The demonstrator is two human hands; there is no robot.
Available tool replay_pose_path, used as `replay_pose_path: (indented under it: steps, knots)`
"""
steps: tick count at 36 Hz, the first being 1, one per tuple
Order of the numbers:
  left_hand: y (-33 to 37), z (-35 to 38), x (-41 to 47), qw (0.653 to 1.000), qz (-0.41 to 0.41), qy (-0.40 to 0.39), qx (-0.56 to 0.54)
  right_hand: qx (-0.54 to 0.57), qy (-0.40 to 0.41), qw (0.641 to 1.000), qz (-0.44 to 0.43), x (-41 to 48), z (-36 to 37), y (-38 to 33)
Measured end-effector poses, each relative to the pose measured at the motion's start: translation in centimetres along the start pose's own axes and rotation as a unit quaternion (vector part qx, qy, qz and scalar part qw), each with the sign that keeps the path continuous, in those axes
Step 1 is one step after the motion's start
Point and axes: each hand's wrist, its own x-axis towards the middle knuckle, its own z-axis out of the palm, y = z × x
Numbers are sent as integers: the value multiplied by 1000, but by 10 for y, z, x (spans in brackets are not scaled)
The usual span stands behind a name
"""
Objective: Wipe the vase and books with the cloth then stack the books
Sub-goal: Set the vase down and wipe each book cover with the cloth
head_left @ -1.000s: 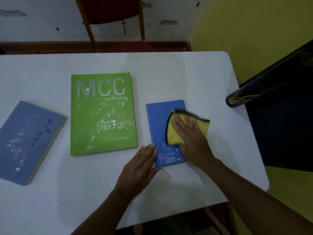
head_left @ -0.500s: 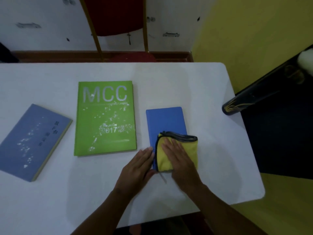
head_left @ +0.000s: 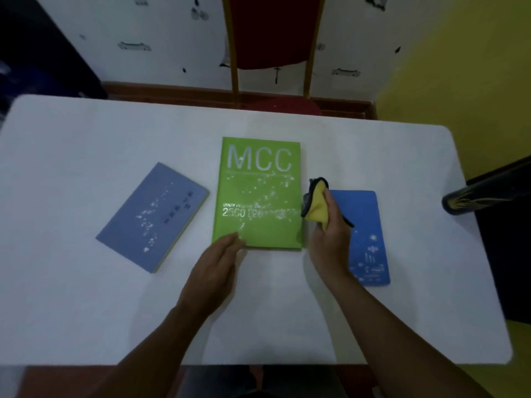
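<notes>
Three books lie on the white table (head_left: 86, 311). The green MCC book (head_left: 258, 193) is in the middle, speckled with white dust. A grey-blue book (head_left: 153, 215) lies angled at the left, also dusty. The small blue book (head_left: 366, 237) is on the right. My right hand (head_left: 327, 234) grips the yellow cloth (head_left: 314, 206), bunched up, between the green and blue books. With straight fingers, my left hand (head_left: 214, 271) reaches the green book's near left corner. A dark vase (head_left: 485, 192) with gold markings lies tilted at the table's right edge.
A red chair (head_left: 270, 33) with a wooden frame stands beyond the far edge of the table. A yellow wall is at the right and a dark object at the far left.
My right hand lifted the cloth off the blue book and moved left toward the green book. My left hand left the blue book for the green book's corner. The view shifted.
</notes>
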Motion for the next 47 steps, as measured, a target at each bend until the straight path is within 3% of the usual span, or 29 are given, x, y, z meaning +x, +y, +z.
replay_pose_path:
  steps: [3,9,14,20,28,32,36,43,47]
  knots:
    - [-26,-12,-12,999,-42,18,6,-3,-21,1000,17,-3,35,-11]
    - [-50,-9,-14,999,-44,5,21,-54,-20,997,52,-4,87,-18]
    - [-59,-2,-11,998,-44,26,38,-99,-102,987,-72,-3,118,-25]
    - [-64,-2,-4,999,-47,4,27,-102,-181,967,-149,-30,126,-21]
    - [-67,1,1,999,-51,10,11,-33,-228,968,-95,-38,109,-20]
    - [-70,3,0,999,-46,24,-9,-121,-266,936,-195,-36,107,-17]
    - [-71,3,-1,999,-36,33,-20,-244,-262,899,-251,-37,109,-16]
    - [-70,5,1,999,-19,50,-5,-346,-215,878,-252,-37,119,-15]
    - [-72,8,0,998,-21,54,8,-363,-177,888,-218,-10,109,-6]
